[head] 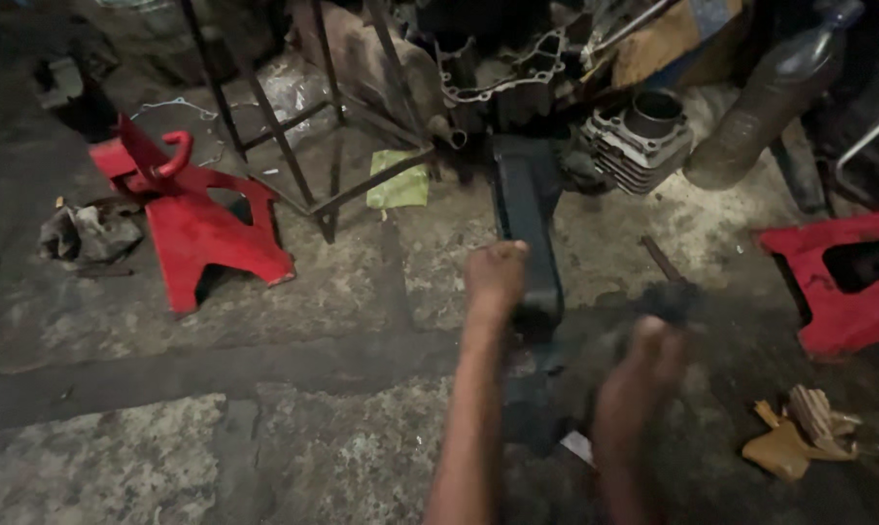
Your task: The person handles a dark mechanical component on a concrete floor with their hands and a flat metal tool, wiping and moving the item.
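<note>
Dark part: a long, black, box-like piece (527, 224) lies lengthwise on the stained concrete floor (264, 408), its far end under the engine casing (502, 73), its near end at the hands.
Left hand (496, 277): closed in a fist, resting against the near end of the dark part; whether it grips it cannot be told.
Right hand (643, 374): blurred, raised just right of the part; a dark smear at its tip, so its opening and hold cannot be told.
Containers: a murky plastic bottle (765, 102) leans at the upper right, contents unclear; a finned metal cylinder (641, 136) stands open-topped beside the part.
Nearby: red jack stand (191, 219) at left, red stool (843, 277) at right.
</note>
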